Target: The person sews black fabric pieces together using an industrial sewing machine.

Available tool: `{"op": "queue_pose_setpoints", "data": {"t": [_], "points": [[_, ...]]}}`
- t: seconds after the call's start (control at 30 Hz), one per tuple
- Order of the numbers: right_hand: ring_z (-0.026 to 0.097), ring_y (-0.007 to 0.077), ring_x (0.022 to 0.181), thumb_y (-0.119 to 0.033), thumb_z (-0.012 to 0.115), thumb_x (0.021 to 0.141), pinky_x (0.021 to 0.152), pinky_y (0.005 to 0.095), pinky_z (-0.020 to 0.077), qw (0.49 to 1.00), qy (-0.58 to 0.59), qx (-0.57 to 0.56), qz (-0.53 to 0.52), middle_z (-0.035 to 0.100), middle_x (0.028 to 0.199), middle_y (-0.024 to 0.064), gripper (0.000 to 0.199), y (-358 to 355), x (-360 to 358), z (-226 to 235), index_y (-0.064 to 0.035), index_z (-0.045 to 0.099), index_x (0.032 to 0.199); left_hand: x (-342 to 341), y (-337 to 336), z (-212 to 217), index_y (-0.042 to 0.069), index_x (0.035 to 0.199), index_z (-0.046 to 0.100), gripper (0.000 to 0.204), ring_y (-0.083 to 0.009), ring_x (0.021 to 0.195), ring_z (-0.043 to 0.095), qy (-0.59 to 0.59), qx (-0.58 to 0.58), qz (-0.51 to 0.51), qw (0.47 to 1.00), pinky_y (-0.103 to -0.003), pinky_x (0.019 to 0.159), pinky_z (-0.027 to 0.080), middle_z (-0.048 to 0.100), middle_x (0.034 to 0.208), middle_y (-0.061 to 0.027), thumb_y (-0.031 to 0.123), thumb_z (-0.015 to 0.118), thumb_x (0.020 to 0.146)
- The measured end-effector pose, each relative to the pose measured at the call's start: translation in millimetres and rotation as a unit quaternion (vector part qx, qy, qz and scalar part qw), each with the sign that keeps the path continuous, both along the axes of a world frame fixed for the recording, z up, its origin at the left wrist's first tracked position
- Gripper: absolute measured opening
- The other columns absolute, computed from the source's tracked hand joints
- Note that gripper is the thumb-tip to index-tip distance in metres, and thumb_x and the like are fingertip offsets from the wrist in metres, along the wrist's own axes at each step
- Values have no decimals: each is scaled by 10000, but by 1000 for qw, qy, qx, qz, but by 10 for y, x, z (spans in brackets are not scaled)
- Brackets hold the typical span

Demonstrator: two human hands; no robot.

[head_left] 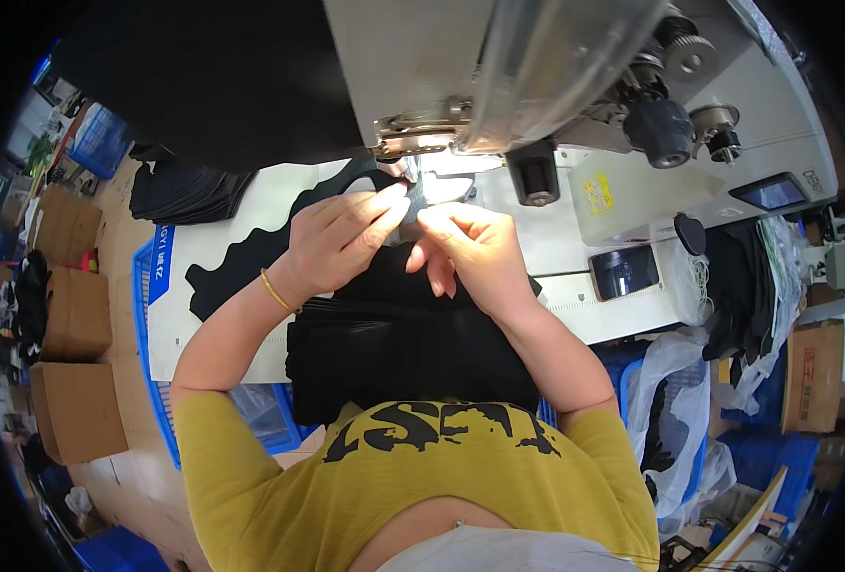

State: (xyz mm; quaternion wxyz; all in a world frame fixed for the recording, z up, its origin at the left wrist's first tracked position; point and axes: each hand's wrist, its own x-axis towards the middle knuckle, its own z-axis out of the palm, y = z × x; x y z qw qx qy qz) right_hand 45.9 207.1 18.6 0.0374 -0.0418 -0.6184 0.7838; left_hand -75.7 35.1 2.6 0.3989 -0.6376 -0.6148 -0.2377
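Under the bright lamp of a white sewing machine (413,57), both hands meet just in front of the presser foot area. My left hand (341,238) has its fingers pinched on a small edge of dark fabric (417,198), which looks grey in the glare. From the other side, my right hand (475,250) pinches the same edge between thumb and forefinger, its other fingers curled loosely below. A black fabric piece with a wavy edge (237,267) spreads left over the white table (194,329). More black fabric (403,348) hangs over the front edge towards my body.
A stack of black cut pieces (189,194) lies at the table's far left. A phone (625,272) rests right of my hand, near the machine's small screen (771,194). Blue crates (146,324) flank the table; cardboard boxes (77,412) stand on the left floor.
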Motion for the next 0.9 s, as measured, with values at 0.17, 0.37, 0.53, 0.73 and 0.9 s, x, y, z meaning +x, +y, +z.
{"op": "queue_pose_setpoints", "data": {"t": [0.17,0.37,0.53,0.73,0.9], "points": [[551,83,437,-168,565,952,381,202,396,1000,-10,8,13,675,690,100,218,6,39,-9,29,657,957,-107,78,41,15,967,672,311,-223,812,686,-21,14,5,1000,-301,681,582,677,1001,-87,-20,678,658],[551,89,442,-164,566,959,394,202,405,1000,-17,8,19,683,704,106,234,-1,39,11,45,666,993,-106,151,121,28,960,665,214,-203,798,689,-53,33,37,997,-292,670,593,681,976,-65,-15,705,755],[551,89,443,-162,563,960,396,202,406,1000,-12,2,27,683,708,103,231,-13,21,-17,43,664,993,-149,165,113,58,953,658,186,-208,755,674,-51,49,41,997,-310,613,571,675,959,-41,31,707,776],[566,95,468,-159,579,941,417,213,414,999,-5,40,26,668,688,88,185,-43,111,0,-2,668,984,-468,-94,-101,19,838,687,167,-343,625,623,-259,-85,251,929,-421,539,477,647,715,-153,174,705,780],[595,135,624,-158,671,834,508,255,429,800,369,473,13,615,778,45,220,-215,241,163,-173,694,1053,-294,-459,275,-33,890,666,160,-340,698,649,-382,-112,300,867,-366,640,501,649,748,-205,96,669,796]]}}
